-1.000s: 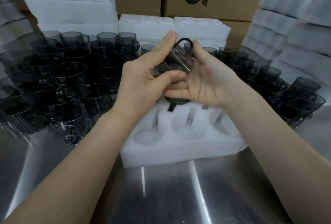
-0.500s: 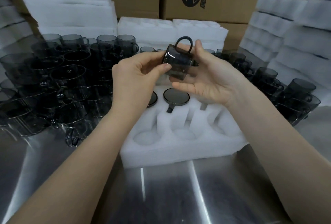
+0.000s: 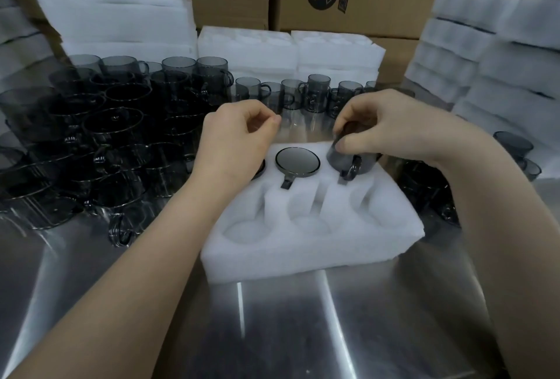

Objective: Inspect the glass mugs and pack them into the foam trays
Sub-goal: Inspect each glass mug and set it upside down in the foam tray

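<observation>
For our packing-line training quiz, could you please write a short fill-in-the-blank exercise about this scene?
1. The right hand grips a dark glass mug at the back ____ pocket of the foam tray.
2. The middle mug in the back row sits with its ____ facing up.
3. The front row of ____ pockets holds no mugs.
Missing words: right; base; three.
</observation>
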Available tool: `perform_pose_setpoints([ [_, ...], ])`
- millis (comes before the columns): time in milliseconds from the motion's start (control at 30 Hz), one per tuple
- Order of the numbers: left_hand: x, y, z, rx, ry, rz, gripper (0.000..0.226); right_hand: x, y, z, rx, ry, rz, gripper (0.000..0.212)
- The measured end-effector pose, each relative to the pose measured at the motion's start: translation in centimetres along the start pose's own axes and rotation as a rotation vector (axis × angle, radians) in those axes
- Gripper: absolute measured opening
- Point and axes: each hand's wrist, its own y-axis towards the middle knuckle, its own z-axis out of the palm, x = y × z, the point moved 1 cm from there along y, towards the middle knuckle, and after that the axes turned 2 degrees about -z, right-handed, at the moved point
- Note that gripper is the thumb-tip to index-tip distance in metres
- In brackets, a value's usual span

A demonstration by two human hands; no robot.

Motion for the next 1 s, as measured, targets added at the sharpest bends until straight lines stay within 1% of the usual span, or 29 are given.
perform_pose_setpoints([
  [100,0.1,0.0,0.0,0.013,0.025,-0.007,0.013,0.6,0.0,0.3,0.026,-0.116,-0.002,0.015],
  [300,0.1,0.0,0.0,0.034,0.038,-0.011,0.014,1.3,0.3,1.1,0.217,-0.391,0.037,0.017],
  [467,0.1,-0.1,0.0,0.045,0.045,-0.003,0.014,1.7,0.7,1.8,0.249,-0.511,0.072,0.017],
  [600,0.1,-0.1,0.1,0.054,0.069,-0.005,0.014,1.6,0.6,3.2,0.201,-0.574,0.073,0.019],
  [667,0.0,0.0,0.1,0.067,0.085,-0.006,0.015,1.2,0.5,3.7,0.190,-0.586,0.054,0.021],
  [733,0.0,-0.1,0.1,0.075,0.092,-0.007,0.016,1.0,0.4,3.8,0.201,-0.540,0.051,0.029],
  [800,-0.1,-0.1,0.0,0.078,0.100,-0.007,0.016,0.9,0.6,3.7,0.231,-0.483,0.064,0.040],
  [900,-0.1,-0.1,0.1,0.080,0.100,-0.011,0.015,0.4,0.8,4.2,0.286,-0.441,0.088,0.048],
  [1000,-0.1,-0.1,0.1,0.085,0.107,-0.009,0.015,-0.4,0.5,5.1,0.248,-0.453,0.062,0.054],
])
